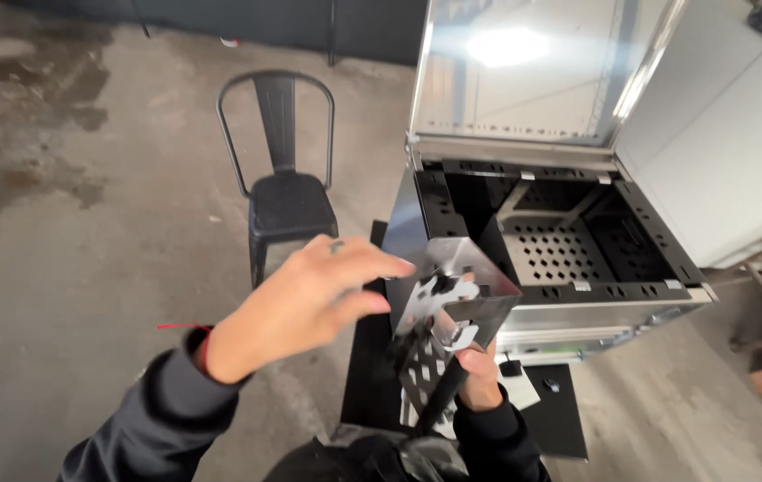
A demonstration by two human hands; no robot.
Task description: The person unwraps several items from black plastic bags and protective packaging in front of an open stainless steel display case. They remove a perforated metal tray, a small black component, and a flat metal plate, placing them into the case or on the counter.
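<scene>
Dark sleeves fill the bottom of the view, with a thin red band at the left wrist. Just above them, the right hand (481, 375) is closed around the lower end of a bent metal plate (452, 303), its fingers (474, 357) wrapped tight on it. This plate is shiny on top, dark and full of holes lower down, and it stands up tall, tipped a little. It hangs in the air in front of a big metal box (559, 295), over a flat black sheet (559, 419) on the floor (86, 268). The left hand (309, 299) is beside the plate's top edge. Its fingers (381, 268) are spread wide, with the tips at the shiny part; I cannot tell if they touch it.

Past the hands, the metal box sits open, its lid (532, 71) lifted up at the back. Inside it are dark walls with rows of holes. To the left of the box, on the grey floor, stands a black metal chair (287, 196). Wet patches mark the far left of the floor.
</scene>
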